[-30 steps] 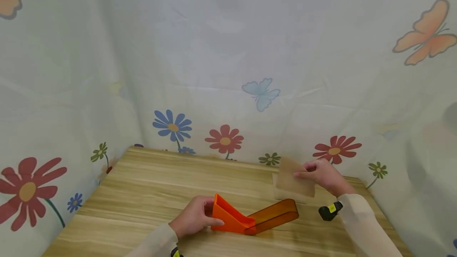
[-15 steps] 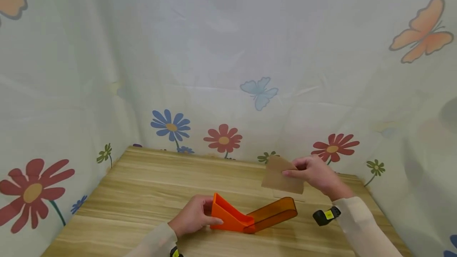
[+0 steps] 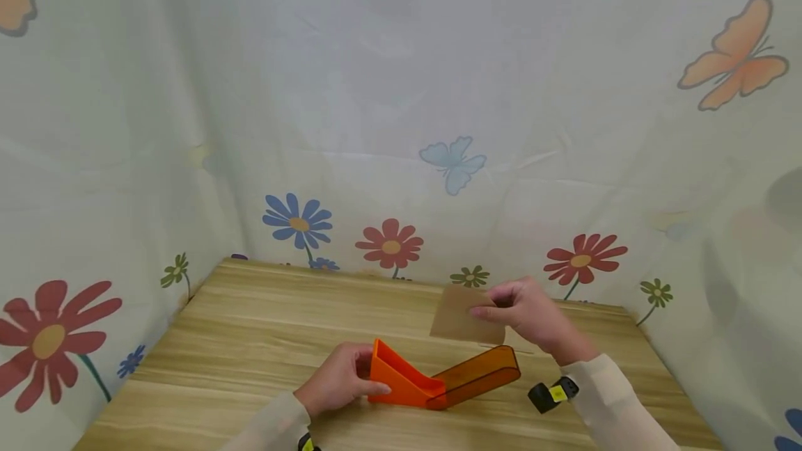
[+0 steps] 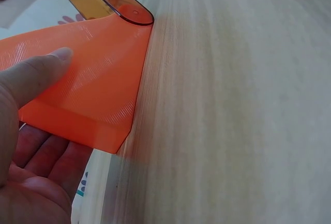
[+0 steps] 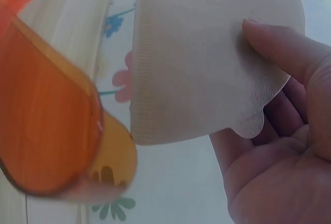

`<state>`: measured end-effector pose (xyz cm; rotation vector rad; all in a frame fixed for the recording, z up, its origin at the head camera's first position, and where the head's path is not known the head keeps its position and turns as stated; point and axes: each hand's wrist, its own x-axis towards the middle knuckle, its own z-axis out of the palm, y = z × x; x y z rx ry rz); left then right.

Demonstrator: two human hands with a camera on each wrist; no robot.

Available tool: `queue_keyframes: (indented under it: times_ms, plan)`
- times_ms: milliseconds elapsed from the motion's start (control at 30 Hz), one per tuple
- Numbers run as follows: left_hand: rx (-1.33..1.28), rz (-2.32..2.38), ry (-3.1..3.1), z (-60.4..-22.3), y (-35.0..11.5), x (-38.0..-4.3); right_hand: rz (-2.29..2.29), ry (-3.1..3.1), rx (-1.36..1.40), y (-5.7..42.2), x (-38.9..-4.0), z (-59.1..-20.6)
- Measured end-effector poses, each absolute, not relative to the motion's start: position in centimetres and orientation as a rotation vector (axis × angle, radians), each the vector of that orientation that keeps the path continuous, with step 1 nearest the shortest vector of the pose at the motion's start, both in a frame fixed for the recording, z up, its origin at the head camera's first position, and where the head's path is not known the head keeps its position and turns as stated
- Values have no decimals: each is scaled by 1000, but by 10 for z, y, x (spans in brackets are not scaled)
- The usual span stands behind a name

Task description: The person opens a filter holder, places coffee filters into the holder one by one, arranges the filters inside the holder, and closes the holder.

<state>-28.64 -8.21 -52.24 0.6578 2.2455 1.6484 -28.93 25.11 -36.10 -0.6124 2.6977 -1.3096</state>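
Observation:
My left hand (image 3: 341, 378) grips the tall back end of an orange plastic coffee filter holder (image 3: 404, 383), thumb on the near side wall and fingers behind. The holder stands on the table, and its see-through amber lid (image 3: 482, 373) is swung open to the right. Above the lid, my right hand (image 3: 532, 317) pinches a brown paper coffee filter (image 5: 196, 63) between thumb and fingers. A crimped seam runs along one edge of the filter, and a small rounded tab sticks out below. Whether it is one filter or several cannot be told. The filter is apart from the holder.
A wood-grain table (image 3: 294, 319) lies under both hands. Behind and beside it hangs a pale curtain (image 3: 351, 89) printed with flowers and butterflies. A thin pale edge (image 3: 525, 350) of something flat shows on the table behind the lid.
My right hand has carried the coffee filter leftward, from over the flat pale thing at the back right to just behind the amber lid. The left hand and holder have stayed put.

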Motion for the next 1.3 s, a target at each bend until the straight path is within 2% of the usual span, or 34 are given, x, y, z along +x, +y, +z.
queue_keyframes:
  times_ms: [467,1300]
  plan:
    - [647,1622,2271,-523,-81,-286,-1322,2646,-693,224,-274,-374]
    - [649,1614,2288,-522,-81,-286,-1231,2654,-692,193,-269,-396]
